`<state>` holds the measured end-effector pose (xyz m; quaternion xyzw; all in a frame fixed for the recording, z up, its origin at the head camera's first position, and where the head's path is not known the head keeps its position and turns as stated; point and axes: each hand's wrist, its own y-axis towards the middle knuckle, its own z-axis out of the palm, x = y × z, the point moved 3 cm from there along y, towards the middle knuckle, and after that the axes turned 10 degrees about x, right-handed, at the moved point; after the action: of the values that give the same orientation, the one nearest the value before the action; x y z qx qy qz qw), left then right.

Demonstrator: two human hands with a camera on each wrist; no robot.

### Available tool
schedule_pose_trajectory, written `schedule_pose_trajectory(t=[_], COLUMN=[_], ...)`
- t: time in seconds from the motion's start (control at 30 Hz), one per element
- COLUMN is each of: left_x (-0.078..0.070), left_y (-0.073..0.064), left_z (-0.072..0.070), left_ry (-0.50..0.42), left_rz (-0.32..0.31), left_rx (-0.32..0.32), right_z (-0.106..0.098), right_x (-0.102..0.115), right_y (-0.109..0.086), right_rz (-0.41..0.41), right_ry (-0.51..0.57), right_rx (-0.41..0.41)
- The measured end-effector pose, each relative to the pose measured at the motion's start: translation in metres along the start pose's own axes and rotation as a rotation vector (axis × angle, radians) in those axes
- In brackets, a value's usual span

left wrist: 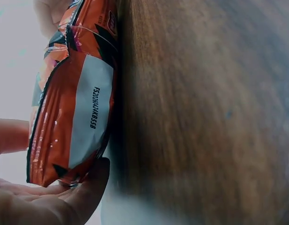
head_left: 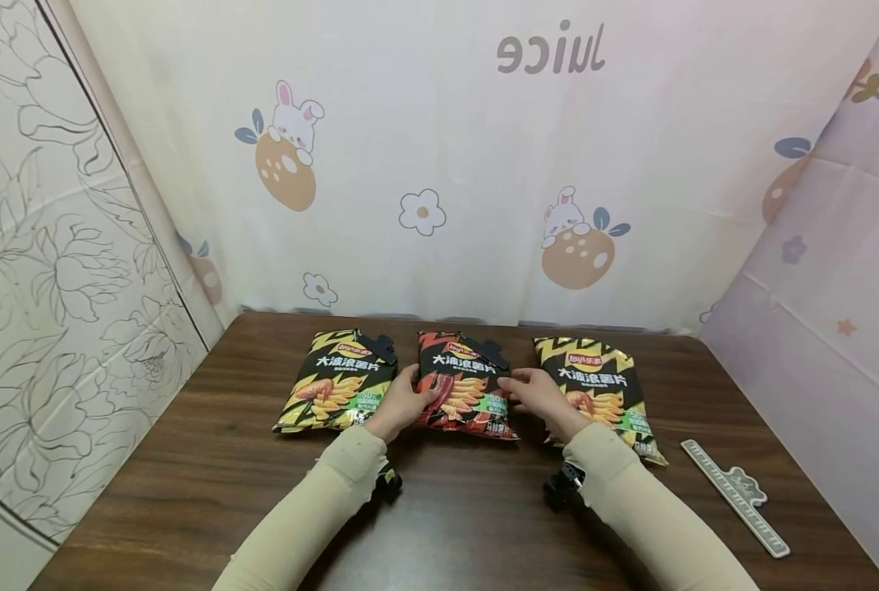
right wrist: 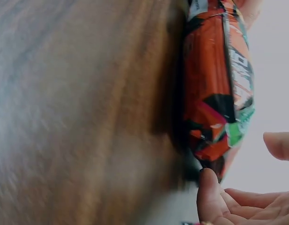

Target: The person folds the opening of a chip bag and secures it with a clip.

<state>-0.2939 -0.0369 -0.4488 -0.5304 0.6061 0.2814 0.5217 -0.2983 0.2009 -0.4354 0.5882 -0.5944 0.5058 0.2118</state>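
In the head view, a red and black bag of potato chips (head_left: pixel 457 392) lies at mid-table, with a black clip (head_left: pixel 486 353) across its upper right edge. My left hand (head_left: pixel 404 402) holds its left side, thumb over the front; in the left wrist view the fingers (left wrist: pixel 90 192) reach under the bag's end. At the opposite edge is my right hand (head_left: pixel 538 396). Its fingertip touches the bag's corner in the right wrist view, while the thumb (right wrist: pixel 280 146) stands apart from the bag.
Yellow and black chip bags flank the red one: the left bag (head_left: pixel 339 382) bears a black clip (head_left: pixel 377 348), and the right bag (head_left: pixel 594 386) lies partly behind my right forearm. A pale, ruler-like strip (head_left: pixel 734 497) rests at the table's right. A printed curtain (head_left: pixel 424 271) hangs behind.
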Motion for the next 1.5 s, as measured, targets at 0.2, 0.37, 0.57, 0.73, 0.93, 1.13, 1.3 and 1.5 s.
schedule_pose_trajectory(t=[0.2, 0.37, 0.57, 0.73, 0.93, 1.13, 1.3, 1.5], left_x=[-0.003, -0.014, -0.036, -0.048, -0.055, -0.061, -0.067, -0.073], left_y=[-0.001, -0.005, -0.009, -0.01, -0.01, -0.009, -0.005, -0.001], left_z=[-0.002, -0.006, 0.006, 0.03, 0.057, 0.08, 0.099, 0.119], left_ry=[0.007, 0.018, -0.037, -0.072, -0.117, -0.134, -0.137, -0.142], left_rz=[0.049, 0.117, 0.258, 0.33, 0.365, 0.358, 0.32, 0.252], left_rx=[-0.01, -0.048, -0.063, -0.031, 0.086, 0.212, 0.258, 0.293], right_z=[-0.012, -0.023, -0.042, -0.069, -0.097, -0.121, -0.135, -0.147], right_x=[0.006, 0.013, 0.019, 0.016, 0.004, -0.019, -0.039, -0.056], right_y=[-0.009, -0.015, -0.027, -0.037, -0.051, -0.06, -0.064, -0.064], right_rz=[-0.016, -0.095, -0.204, -0.239, -0.193, -0.152, -0.114, -0.052], right_ry=[-0.005, -0.031, -0.176, -0.297, -0.321, -0.316, -0.314, -0.281], right_rx=[0.01, 0.009, -0.063, -0.175, -0.235, -0.288, -0.319, -0.332])
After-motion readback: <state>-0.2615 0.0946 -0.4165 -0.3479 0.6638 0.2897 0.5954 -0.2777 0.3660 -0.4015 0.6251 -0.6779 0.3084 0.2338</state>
